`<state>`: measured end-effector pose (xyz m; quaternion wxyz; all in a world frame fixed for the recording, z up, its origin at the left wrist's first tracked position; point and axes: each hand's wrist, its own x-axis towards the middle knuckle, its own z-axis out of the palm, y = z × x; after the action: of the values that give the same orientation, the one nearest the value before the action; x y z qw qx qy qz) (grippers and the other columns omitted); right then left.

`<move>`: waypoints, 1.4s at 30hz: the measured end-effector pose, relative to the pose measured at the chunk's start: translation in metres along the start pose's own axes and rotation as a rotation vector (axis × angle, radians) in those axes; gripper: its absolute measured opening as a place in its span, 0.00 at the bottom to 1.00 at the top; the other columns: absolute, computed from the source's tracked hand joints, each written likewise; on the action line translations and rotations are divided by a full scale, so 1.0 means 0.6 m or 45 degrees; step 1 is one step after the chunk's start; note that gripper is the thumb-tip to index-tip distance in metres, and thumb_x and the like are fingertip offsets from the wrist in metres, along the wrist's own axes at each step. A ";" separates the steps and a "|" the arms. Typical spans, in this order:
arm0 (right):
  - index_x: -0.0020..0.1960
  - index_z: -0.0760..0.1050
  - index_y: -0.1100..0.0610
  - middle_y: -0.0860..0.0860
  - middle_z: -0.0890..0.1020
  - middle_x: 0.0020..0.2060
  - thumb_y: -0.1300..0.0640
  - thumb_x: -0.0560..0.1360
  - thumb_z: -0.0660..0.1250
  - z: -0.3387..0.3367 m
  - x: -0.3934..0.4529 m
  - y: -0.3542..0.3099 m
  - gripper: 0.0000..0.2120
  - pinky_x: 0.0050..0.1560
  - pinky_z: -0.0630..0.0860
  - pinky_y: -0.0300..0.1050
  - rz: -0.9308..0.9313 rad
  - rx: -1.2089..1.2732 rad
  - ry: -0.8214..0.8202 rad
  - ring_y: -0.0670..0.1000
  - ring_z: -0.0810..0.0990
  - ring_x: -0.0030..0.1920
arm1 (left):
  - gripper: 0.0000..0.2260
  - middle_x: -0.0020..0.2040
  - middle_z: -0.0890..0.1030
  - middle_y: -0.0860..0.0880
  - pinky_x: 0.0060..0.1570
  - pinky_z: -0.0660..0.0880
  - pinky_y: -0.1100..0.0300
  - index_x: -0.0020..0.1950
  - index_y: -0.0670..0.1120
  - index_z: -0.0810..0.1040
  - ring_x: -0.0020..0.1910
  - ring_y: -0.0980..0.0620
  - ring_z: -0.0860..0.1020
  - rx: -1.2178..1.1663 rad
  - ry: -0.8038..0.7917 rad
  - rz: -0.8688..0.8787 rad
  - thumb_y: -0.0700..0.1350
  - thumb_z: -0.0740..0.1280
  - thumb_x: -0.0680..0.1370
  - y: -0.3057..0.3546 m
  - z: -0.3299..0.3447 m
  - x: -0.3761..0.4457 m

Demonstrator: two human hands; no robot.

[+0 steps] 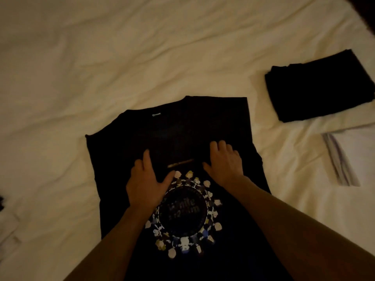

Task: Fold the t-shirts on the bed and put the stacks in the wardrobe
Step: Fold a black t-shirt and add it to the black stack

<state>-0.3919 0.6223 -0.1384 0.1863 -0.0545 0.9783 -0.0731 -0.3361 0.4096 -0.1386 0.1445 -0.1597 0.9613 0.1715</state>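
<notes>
A black t-shirt (182,128) with a round cartoon print lies flat on the white bed (101,57), collar pointing away from me and its sides folded in. My left hand (146,183) presses flat on the shirt just above the print's left side, fingers straight. My right hand (225,163) rests flat on the shirt to the right, fingers spread. A stack of folded black t-shirts (320,88) sits on the bed at the right, apart from both hands.
Folded white cloth with faint purple stripes (343,159) lies at the right below the black stack. A dark item (1,201) shows at the left edge. A dark shape (365,9) fills the top right corner. Rumpled sheet stretches across the far side.
</notes>
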 end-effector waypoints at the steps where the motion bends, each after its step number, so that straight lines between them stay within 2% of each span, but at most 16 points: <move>1: 0.68 0.64 0.56 0.56 0.73 0.62 0.46 0.79 0.63 0.004 0.007 -0.002 0.23 0.58 0.73 0.52 -0.033 -0.035 -0.018 0.57 0.75 0.60 | 0.42 0.69 0.68 0.44 0.53 0.76 0.48 0.79 0.50 0.51 0.65 0.43 0.72 0.043 0.013 0.021 0.69 0.63 0.74 0.002 0.006 0.001; 3: 0.64 0.66 0.56 0.55 0.75 0.58 0.53 0.80 0.63 0.010 0.010 -0.001 0.15 0.52 0.75 0.49 -0.114 -0.053 -0.049 0.56 0.77 0.56 | 0.38 0.69 0.71 0.44 0.51 0.78 0.49 0.79 0.49 0.51 0.63 0.44 0.75 0.069 0.021 0.047 0.66 0.61 0.77 0.004 0.019 0.004; 5: 0.60 0.68 0.56 0.54 0.77 0.53 0.57 0.79 0.63 0.011 0.007 0.007 0.10 0.45 0.74 0.46 -0.142 -0.016 -0.037 0.54 0.78 0.50 | 0.32 0.68 0.74 0.44 0.49 0.79 0.48 0.80 0.48 0.52 0.57 0.44 0.78 0.014 0.051 0.057 0.59 0.60 0.80 0.006 0.028 0.004; 8: 0.56 0.69 0.56 0.52 0.77 0.49 0.56 0.81 0.60 0.007 0.004 0.010 0.05 0.42 0.70 0.42 -0.193 0.009 -0.001 0.50 0.77 0.45 | 0.30 0.67 0.75 0.45 0.48 0.79 0.49 0.80 0.48 0.52 0.53 0.46 0.79 -0.026 0.074 0.043 0.52 0.60 0.82 0.013 0.030 0.003; 12: 0.53 0.70 0.54 0.49 0.77 0.46 0.52 0.81 0.58 -0.005 0.015 -0.024 0.07 0.42 0.76 0.44 -0.365 0.062 -0.034 0.48 0.77 0.40 | 0.28 0.67 0.74 0.46 0.49 0.78 0.51 0.80 0.48 0.55 0.54 0.47 0.79 -0.059 0.119 0.057 0.49 0.61 0.82 0.018 0.030 0.009; 16: 0.54 0.70 0.57 0.53 0.78 0.48 0.54 0.81 0.58 0.008 0.024 -0.061 0.07 0.38 0.70 0.46 -0.418 0.001 -0.131 0.54 0.78 0.42 | 0.26 0.67 0.73 0.47 0.51 0.76 0.52 0.80 0.48 0.57 0.57 0.47 0.77 -0.101 0.064 0.144 0.48 0.60 0.82 0.017 0.039 -0.007; 19: 0.54 0.69 0.58 0.54 0.78 0.49 0.54 0.81 0.58 0.017 0.015 -0.061 0.07 0.39 0.71 0.47 -0.373 0.046 -0.185 0.57 0.80 0.45 | 0.26 0.67 0.72 0.48 0.52 0.76 0.53 0.80 0.49 0.55 0.56 0.49 0.76 -0.101 0.002 0.172 0.48 0.58 0.83 0.011 0.042 -0.024; 23: 0.54 0.70 0.56 0.52 0.78 0.49 0.53 0.82 0.57 0.009 0.015 -0.049 0.07 0.38 0.70 0.46 -0.370 0.128 -0.165 0.54 0.79 0.44 | 0.28 0.66 0.72 0.49 0.51 0.76 0.54 0.81 0.50 0.52 0.55 0.49 0.76 -0.060 -0.042 0.212 0.48 0.59 0.82 0.009 0.031 -0.016; 30: 0.53 0.71 0.54 0.50 0.78 0.46 0.48 0.81 0.59 0.008 0.005 -0.038 0.10 0.44 0.77 0.48 -0.320 0.237 -0.227 0.51 0.79 0.43 | 0.28 0.65 0.73 0.51 0.49 0.74 0.59 0.81 0.51 0.53 0.57 0.52 0.76 0.022 -0.081 0.427 0.48 0.60 0.82 0.011 0.045 -0.017; 33: 0.51 0.74 0.54 0.48 0.79 0.39 0.46 0.80 0.63 -0.015 0.009 -0.024 0.10 0.45 0.79 0.50 -0.249 0.538 -0.303 0.49 0.79 0.38 | 0.28 0.58 0.78 0.53 0.46 0.71 0.65 0.79 0.51 0.59 0.49 0.57 0.77 -0.099 -0.105 0.641 0.50 0.63 0.80 0.005 0.039 -0.029; 35: 0.53 0.76 0.55 0.49 0.79 0.40 0.49 0.80 0.64 -0.039 0.033 -0.006 0.10 0.46 0.79 0.52 -0.161 0.655 -0.112 0.49 0.79 0.40 | 0.25 0.49 0.75 0.58 0.43 0.70 0.66 0.77 0.54 0.63 0.43 0.61 0.74 -0.201 -0.095 0.729 0.56 0.63 0.80 0.002 0.004 -0.020; 37: 0.58 0.75 0.57 0.53 0.79 0.49 0.50 0.79 0.66 -0.063 0.080 0.017 0.12 0.51 0.77 0.51 -0.073 0.616 0.216 0.53 0.78 0.48 | 0.22 0.46 0.74 0.56 0.43 0.72 0.60 0.72 0.53 0.71 0.43 0.56 0.75 -0.287 0.186 0.625 0.58 0.61 0.80 -0.016 -0.040 0.031; 39: 0.65 0.71 0.58 0.57 0.75 0.59 0.49 0.79 0.66 -0.088 0.141 0.035 0.19 0.56 0.72 0.50 -0.011 0.536 0.370 0.57 0.74 0.59 | 0.22 0.50 0.78 0.46 0.49 0.73 0.51 0.68 0.47 0.74 0.50 0.43 0.76 -0.207 0.541 0.414 0.56 0.60 0.79 -0.045 -0.085 0.107; 40: 0.68 0.69 0.58 0.59 0.73 0.63 0.47 0.78 0.66 -0.098 0.170 0.039 0.23 0.60 0.70 0.52 0.004 0.461 0.342 0.59 0.71 0.63 | 0.23 0.56 0.77 0.42 0.53 0.71 0.46 0.70 0.45 0.73 0.56 0.38 0.74 -0.104 0.594 0.270 0.56 0.61 0.79 -0.063 -0.105 0.148; 41: 0.71 0.67 0.58 0.59 0.71 0.65 0.45 0.78 0.66 -0.105 0.199 0.040 0.27 0.62 0.68 0.55 0.014 0.338 0.277 0.60 0.69 0.65 | 0.24 0.62 0.75 0.39 0.58 0.69 0.44 0.72 0.44 0.71 0.61 0.36 0.72 -0.046 0.516 0.109 0.56 0.63 0.80 -0.078 -0.121 0.184; 42: 0.72 0.66 0.57 0.59 0.70 0.66 0.42 0.77 0.65 -0.108 0.224 0.040 0.29 0.64 0.67 0.57 0.021 0.172 0.207 0.62 0.68 0.66 | 0.27 0.66 0.73 0.39 0.61 0.67 0.43 0.73 0.45 0.69 0.65 0.36 0.70 -0.062 0.355 -0.030 0.58 0.65 0.79 -0.090 -0.135 0.218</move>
<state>-0.5421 0.6360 -0.1303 0.1103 -0.0277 0.9834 -0.1416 -0.4534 0.2975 -0.1243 0.0078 -0.1968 0.9657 0.1692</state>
